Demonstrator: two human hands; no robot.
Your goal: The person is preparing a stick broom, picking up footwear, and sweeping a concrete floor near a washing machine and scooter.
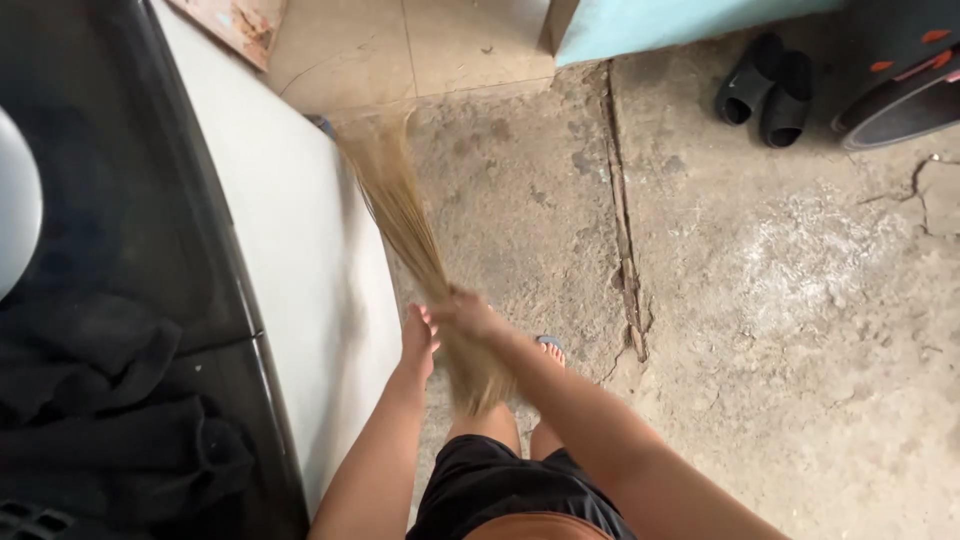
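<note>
Broom bristles fill the middle of the head view: a long bundle of straw-coloured fibres, the broom (415, 240), runs from the person's hands up and away toward the tiled strip of floor, its far tip blurred as if in motion. The right hand (468, 315) is closed around the bundle near its lower end, fingers wrapped over the fibres. The left hand (417, 340) sits just beside the broom on the side of the white appliance (300, 260); its fingers lie straight and pressed together against the fibres, and whether they truly grip cannot be told. Below the hands the short end of the bundle hangs in front of the person's black shorts (490, 485), with a sandalled foot (550, 347) showing just past the broom on the far side from the appliance.

The cracked concrete floor (780, 330) spreads away from the broom, and a pair of black slippers (765, 90) lies well apart from it, beside a teal wall.

The work in hand looks like gathering or shaking the bundle rather than sweeping with it. Firmer control would call for both hands closing fully around the fibres.
</note>
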